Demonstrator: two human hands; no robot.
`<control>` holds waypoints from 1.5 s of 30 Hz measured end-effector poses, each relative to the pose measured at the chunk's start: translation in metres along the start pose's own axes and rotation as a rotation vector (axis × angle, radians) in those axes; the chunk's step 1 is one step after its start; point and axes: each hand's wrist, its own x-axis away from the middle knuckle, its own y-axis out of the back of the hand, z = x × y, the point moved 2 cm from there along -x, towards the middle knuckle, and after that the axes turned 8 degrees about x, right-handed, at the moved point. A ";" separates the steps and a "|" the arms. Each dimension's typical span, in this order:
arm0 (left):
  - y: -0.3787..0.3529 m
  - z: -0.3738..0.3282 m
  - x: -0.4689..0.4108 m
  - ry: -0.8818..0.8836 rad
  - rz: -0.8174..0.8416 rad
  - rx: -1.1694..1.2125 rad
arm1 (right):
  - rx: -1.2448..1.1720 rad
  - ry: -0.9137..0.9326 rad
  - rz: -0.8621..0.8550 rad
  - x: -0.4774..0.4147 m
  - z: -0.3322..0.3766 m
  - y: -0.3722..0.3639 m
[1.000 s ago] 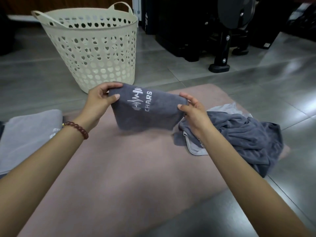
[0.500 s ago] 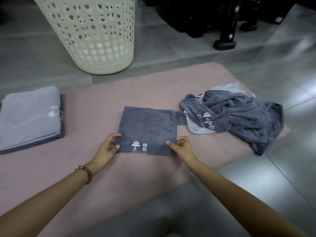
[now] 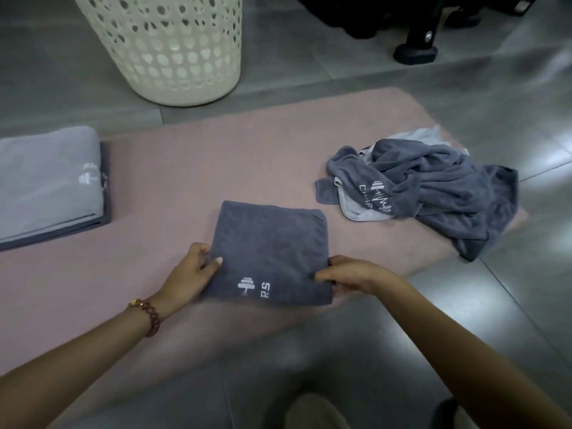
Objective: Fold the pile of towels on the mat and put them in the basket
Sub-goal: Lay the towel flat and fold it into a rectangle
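Both hands point(image 3: 192, 270) point(image 3: 356, 274) pinch folded towel point(image 3: 272, 243) lettered "RS"; pile point(image 3: 433, 193) reads "CHAR".

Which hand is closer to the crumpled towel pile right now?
Right. The right hand grips the folded towel's right edge, on the pile's side; the left hand grips the left edge, farther away.

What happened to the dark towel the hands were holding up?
The folded dark towel came down from the air onto the pink mat. Both the left hand and right hand still hold its near corners. The crumpled pile, the folded stack and the basket stayed put.
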 end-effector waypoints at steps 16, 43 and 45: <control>-0.023 -0.029 -0.039 -0.129 -0.190 0.280 | -0.404 0.315 -0.809 -0.040 0.021 0.011; -0.023 -0.043 -0.021 -0.615 -0.213 -0.779 | -0.187 0.240 -0.766 -0.053 0.016 0.014; -0.036 -0.039 -0.014 -0.668 -0.064 -0.867 | -0.192 0.230 -0.772 -0.051 0.018 0.016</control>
